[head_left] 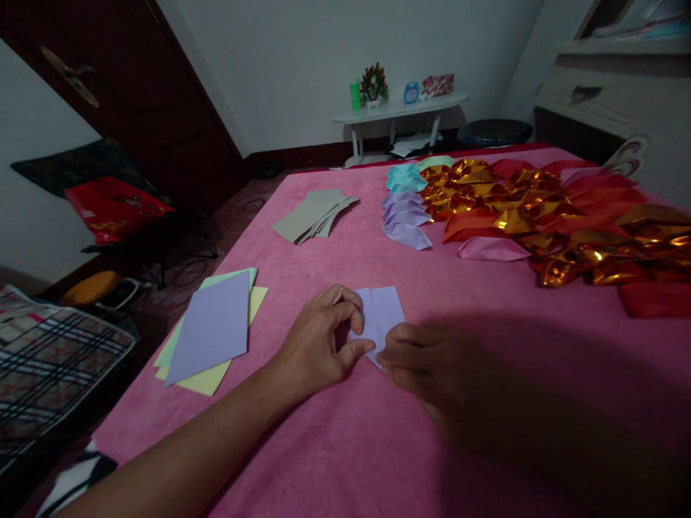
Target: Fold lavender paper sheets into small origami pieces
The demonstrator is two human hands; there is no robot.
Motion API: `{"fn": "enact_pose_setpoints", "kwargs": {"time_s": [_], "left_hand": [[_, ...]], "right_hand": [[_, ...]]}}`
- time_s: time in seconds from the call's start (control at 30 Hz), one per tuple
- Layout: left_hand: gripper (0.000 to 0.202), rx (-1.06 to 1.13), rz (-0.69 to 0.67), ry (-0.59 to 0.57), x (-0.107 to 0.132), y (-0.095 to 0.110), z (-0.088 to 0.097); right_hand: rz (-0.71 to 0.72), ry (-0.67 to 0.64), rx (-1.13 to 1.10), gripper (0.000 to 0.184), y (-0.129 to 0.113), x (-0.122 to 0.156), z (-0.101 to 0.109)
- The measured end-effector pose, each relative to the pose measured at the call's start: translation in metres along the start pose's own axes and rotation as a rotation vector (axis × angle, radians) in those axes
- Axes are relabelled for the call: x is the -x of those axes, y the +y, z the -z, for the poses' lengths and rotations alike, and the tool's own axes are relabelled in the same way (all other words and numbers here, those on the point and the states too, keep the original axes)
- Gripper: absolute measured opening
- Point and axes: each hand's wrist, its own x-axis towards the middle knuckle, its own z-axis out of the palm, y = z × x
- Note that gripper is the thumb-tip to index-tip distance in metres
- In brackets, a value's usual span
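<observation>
The left hand (353, 334), half-curled with thumb and fingers apart, presses the folded lavender paper (384, 309); the right hand (418, 360), fingers bunched, touches its near edge, any grip unclear. Soft pink cloth (302, 446) separates it from the lavender, green and yellow paper stack (213, 324) by the cloth's left edge.

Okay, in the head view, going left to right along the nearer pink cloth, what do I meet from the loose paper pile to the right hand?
Lavender-topped paper pile → left hand → folded lavender paper → right hand.
</observation>
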Motion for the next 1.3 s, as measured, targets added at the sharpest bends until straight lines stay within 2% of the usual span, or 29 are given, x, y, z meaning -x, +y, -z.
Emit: {"fn": "enact_pose_setpoints", "kwargs": {"time_s": [0.23, 0.37, 0.53, 0.6, 0.67, 0.77, 0.87, 1.03, 1.23, 1.3], "left_hand": [[0.009, -0.071, 0.009, 0.042, 0.002, 0.002, -0.003], [0.02, -0.1, 0.022, 0.072, 0.003, 0.0, -0.002], [0.03, -0.136, 0.038, 0.058, 0.001, -0.001, -0.001], [0.032, -0.153, 0.044, 0.054, 0.0, 0.0, -0.002], [0.036, -0.174, 0.051, 0.055, -0.002, -0.001, -0.003], [0.041, -0.209, 0.063, 0.051, -0.006, -0.002, -0.004], [0.047, -0.237, 0.08, 0.053, -0.007, -0.002, -0.005], [0.06, -0.287, 0.115, 0.118, 0.001, 0.003, -0.008], [0.098, -0.346, 0.218, 0.211, 0.007, 0.008, -0.012], [0.102, -0.349, 0.257, 0.24, 0.007, 0.009, -0.014]], "right_hand": [[-0.027, 0.002, 0.015, 0.019, -0.001, 0.0, -0.008], [-0.093, -0.022, 0.031, 0.017, -0.006, -0.004, -0.003], [-0.227, 0.12, -0.112, 0.017, -0.006, -0.008, -0.004], [-0.315, 0.23, -0.095, 0.016, 0.001, -0.013, -0.008], [-0.422, 0.362, 0.015, 0.015, 0.013, -0.021, -0.012], [-0.52, 0.373, 0.08, 0.039, 0.036, -0.036, -0.017], [-0.621, 0.365, 0.067, 0.046, 0.054, -0.049, -0.02], [-0.656, 0.339, -0.017, 0.029, 0.059, -0.054, -0.021], [-0.706, 0.366, -0.128, 0.012, 0.059, -0.047, -0.022], [-0.705, 0.398, -0.157, 0.008, 0.059, -0.044, -0.023]]}}
